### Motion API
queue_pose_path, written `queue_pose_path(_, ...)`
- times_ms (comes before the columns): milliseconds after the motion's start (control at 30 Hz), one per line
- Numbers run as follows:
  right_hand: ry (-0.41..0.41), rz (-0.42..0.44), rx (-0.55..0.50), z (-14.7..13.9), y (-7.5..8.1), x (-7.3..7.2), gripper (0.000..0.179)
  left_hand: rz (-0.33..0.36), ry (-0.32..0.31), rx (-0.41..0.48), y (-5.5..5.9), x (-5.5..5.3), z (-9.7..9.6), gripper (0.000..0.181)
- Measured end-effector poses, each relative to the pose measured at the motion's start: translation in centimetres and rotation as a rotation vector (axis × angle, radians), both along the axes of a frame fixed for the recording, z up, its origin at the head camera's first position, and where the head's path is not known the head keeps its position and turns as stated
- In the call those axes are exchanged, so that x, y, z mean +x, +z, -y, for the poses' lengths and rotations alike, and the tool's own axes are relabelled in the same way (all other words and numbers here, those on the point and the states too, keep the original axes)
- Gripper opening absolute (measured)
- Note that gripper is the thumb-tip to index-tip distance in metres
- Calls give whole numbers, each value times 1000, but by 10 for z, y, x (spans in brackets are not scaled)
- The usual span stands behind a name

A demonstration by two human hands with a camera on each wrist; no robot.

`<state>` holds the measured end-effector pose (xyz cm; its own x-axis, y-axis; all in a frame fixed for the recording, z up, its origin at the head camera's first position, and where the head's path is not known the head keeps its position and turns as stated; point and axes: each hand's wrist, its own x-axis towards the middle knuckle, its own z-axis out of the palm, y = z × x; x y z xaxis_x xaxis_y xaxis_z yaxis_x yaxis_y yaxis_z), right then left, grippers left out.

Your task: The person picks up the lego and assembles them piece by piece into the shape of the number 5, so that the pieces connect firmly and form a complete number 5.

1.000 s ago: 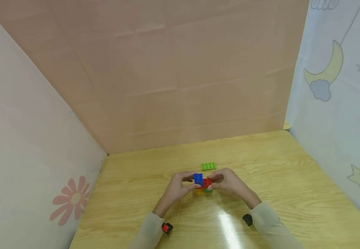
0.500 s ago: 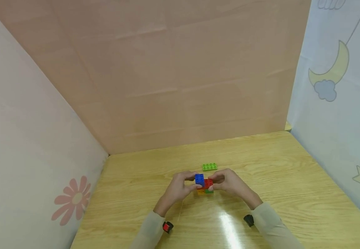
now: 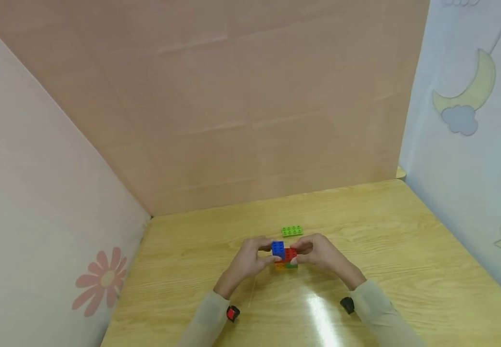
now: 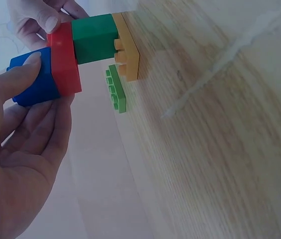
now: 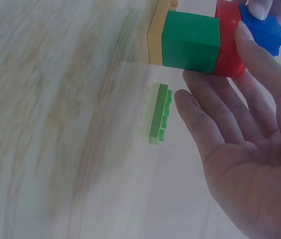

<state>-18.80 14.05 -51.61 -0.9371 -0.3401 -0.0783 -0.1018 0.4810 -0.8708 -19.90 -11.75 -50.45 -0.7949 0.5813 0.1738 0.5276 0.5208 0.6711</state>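
Note:
Between the two hands stands a stack of toy building bricks. At its bottom is a yellow-orange plate [image 4: 129,50], flat on the table. Above it sit a green brick [image 5: 190,41], then a red brick [image 3: 291,253], which juts out to the left over the plate's bare studs. On the red brick's left part is a blue brick [image 3: 278,249]. My left hand [image 3: 249,260] pinches the blue brick, thumb on the near side and fingers behind. With thumb and fingers, my right hand [image 3: 320,251] holds the red brick at its right end.
A flat lime-green plate [image 3: 292,231] with studs up lies on the wooden table [image 3: 198,270] behind the stack. A beige cloth wall [image 3: 250,120] rises at the back; printed pale walls flank both sides.
Both hands keep their hold on the stack and the bricks stay as they were. Only the head view has shifted slightly.

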Motion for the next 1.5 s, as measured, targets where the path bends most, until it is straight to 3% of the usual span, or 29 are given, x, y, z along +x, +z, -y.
queue_pose_path(800,-13,-17,-31,2,1,5,39,-53,0,-96,8,2,-3,41)
queue_pose_path(1133,-20,4,-30,8,1,5,38,88,92,85,-6,7,4,43)
queue_pose_path(1333,-22,0,-17,5,1,5,38,223,124,250,-13,6,-2,42)
queue_pose_path(1500,-10,-2,-37,3,0,4,38,230,105,299,-15,5,-5,42)
